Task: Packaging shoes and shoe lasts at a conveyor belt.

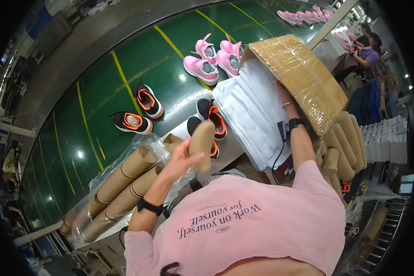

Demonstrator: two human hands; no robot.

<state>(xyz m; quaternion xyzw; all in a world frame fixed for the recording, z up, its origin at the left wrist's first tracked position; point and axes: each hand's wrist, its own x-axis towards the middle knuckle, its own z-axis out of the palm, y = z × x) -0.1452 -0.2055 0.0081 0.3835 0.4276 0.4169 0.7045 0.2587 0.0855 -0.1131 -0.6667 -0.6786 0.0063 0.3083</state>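
My left hand [180, 161] grips a tan, rounded moulded-paper shoe insert [202, 145], held upright with the thumb across its near side. Just behind it stand black sneakers [218, 120] with orange linings, partly hidden by the insert. My right arm stretches forward to a cardboard box [299, 73] lying tilted, with a stack of white paper sheets [250, 110] spilling out of it. At the box's mouth, my right hand [284, 94] reaches in over the sheets; its fingers are hidden behind the box wall.
A green conveyor belt [96, 101] with yellow lines carries another black-and-orange pair [140, 110] and several pink sneakers [211, 60]. Nested tan inserts [124, 184] lie in clear plastic at left; more inserts [347, 142] are stacked at right. A co-worker [365, 57] sits at far right.
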